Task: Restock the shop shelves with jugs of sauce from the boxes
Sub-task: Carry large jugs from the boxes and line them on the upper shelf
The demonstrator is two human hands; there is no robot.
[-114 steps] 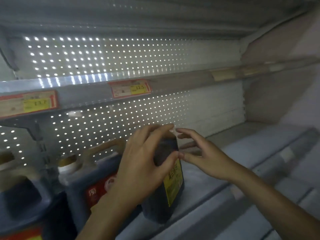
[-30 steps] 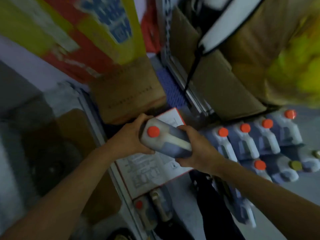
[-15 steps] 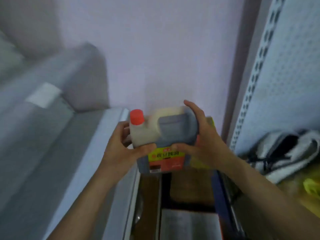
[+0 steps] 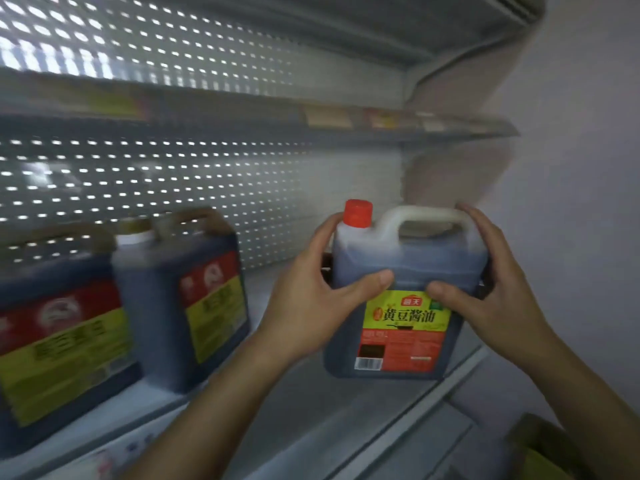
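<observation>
Perforated backing lines the shelf (image 4: 311, 393), where two blurred jugs (image 4: 180, 306) stand left. Both hands, left hand (image 4: 311, 299) and right hand (image 4: 491, 292), grip the red-capped jug (image 4: 405, 258), seemingly just above the shelf.

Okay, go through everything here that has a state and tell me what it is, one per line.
Red-capped jug: capped, upright, held over the shelf.
Left hand: grips the jug's left side.
Right hand: grips its right side.
Two yellow-capped jugs: capped, standing on the shelf.

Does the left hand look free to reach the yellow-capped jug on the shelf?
Probably not yet: the left hand and right hand both grip the red-capped jug. Otherwise the shelf between it and the yellow-capped jug looks open.
</observation>
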